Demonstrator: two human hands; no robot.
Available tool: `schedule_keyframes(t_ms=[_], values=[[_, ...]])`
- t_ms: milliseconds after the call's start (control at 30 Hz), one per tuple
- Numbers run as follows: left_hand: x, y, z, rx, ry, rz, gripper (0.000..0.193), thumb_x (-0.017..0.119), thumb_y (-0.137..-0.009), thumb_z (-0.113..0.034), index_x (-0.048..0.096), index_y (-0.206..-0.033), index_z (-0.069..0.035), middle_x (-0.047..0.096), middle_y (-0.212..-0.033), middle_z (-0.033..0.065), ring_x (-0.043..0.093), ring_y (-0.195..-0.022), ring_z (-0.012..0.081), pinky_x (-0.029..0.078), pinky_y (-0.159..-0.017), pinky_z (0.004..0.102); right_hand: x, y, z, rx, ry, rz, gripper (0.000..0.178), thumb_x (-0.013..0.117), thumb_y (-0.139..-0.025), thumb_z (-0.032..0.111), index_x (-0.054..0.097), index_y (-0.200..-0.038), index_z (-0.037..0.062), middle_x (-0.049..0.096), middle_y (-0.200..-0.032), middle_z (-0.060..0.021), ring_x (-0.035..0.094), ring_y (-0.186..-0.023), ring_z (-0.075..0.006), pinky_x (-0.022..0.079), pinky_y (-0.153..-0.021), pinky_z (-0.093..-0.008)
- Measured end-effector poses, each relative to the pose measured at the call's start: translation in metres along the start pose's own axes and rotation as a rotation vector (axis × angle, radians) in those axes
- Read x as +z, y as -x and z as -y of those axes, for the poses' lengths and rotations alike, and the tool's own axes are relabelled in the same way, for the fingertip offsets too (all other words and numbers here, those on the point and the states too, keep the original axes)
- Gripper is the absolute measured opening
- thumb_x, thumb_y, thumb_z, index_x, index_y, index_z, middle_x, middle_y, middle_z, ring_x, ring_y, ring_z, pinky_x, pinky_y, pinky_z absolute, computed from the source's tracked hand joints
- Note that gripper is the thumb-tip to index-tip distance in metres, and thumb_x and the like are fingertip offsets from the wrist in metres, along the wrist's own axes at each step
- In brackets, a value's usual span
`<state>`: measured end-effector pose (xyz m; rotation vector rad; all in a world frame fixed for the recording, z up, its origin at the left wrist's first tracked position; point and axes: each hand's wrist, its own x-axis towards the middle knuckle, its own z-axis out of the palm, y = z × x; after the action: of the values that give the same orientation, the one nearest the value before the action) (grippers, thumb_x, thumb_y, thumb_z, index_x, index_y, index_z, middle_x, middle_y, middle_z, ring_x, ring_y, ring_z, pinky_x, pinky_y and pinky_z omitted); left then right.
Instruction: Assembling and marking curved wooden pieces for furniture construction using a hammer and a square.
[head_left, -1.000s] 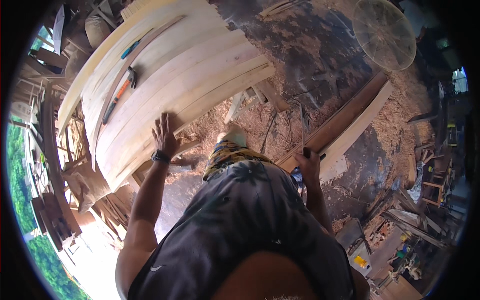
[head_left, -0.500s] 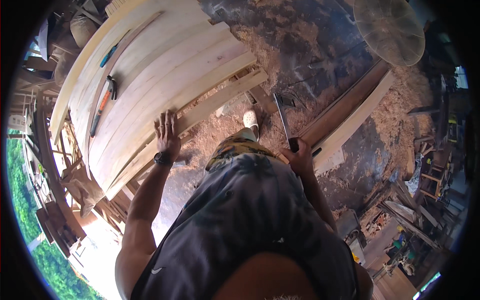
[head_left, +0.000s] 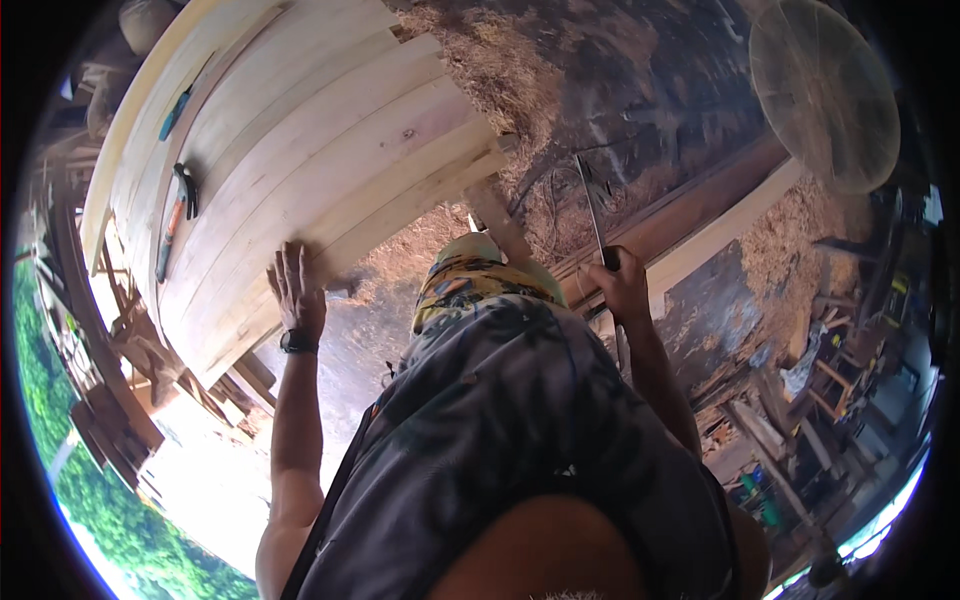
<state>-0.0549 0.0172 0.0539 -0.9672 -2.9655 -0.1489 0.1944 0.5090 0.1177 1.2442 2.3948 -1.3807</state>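
Observation:
My left hand (head_left: 298, 290) lies flat with fingers spread at the near edge of a broad panel of pale wooden planks (head_left: 340, 150). The lowest board (head_left: 410, 195) lies along the panel's edge, just right of that hand. My right hand (head_left: 622, 285) is closed around the dark handle of a long, narrow metal-bladed tool (head_left: 592, 210). Its blade points away from me, and its exact kind is unclear. On the planks rest a claw hammer (head_left: 175, 222) with an orange and black handle and a teal-handled tool (head_left: 176, 113).
A long timber beam (head_left: 715, 215) stretches along the right, beside wood shavings (head_left: 790, 235) on the dark floor. A round fan cage (head_left: 825, 95) stands at the far right. Scrap wood (head_left: 790, 450) is heaped at the lower right. My shoe and leg are partly visible between hands.
The gap between the lowest board and the panel has closed, with the board now against it. My left hand remains on the wood; my right hand still holds the bladed tool. The view has shifted.

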Motion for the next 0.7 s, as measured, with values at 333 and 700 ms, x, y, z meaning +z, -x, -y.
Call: schedule_keyframes(t_ms=[333, 700], values=[[0.01, -0.008, -0.025, -0.058, -0.001, -0.117, 0.08, 0.057, -0.081, 0.007, 0.04, -0.156, -0.012, 0.032, -0.165, 0.017, 0.025, -0.153, 0.0453, 0.021, -0.124, 0.0616, -0.043, -0.049, 0.037, -0.219, 0.095, 0.117, 0.034, 0.083, -0.078, 0.026, 0.07, -0.091, -0.0019, 0.072, -0.082, -0.018, 0.07, -0.077, -0.0335, 0.053, -0.072, -0.0427], [-0.004, -0.004, -0.099, -0.713, -0.031, -0.103, 0.096, 0.058, -0.077, 0.009, 0.025, -0.164, -0.016, 0.018, -0.171, 0.0153, 0.021, -0.155, 0.0421, 0.019, -0.126, 0.0561, -0.086, -0.149, 0.037, -0.399, 0.178, 0.365, 0.043, 0.085, -0.074, 0.033, 0.069, -0.092, -0.0015, 0.071, -0.078, -0.0173, 0.07, -0.073, -0.0323, 0.053, -0.067, -0.0424]])
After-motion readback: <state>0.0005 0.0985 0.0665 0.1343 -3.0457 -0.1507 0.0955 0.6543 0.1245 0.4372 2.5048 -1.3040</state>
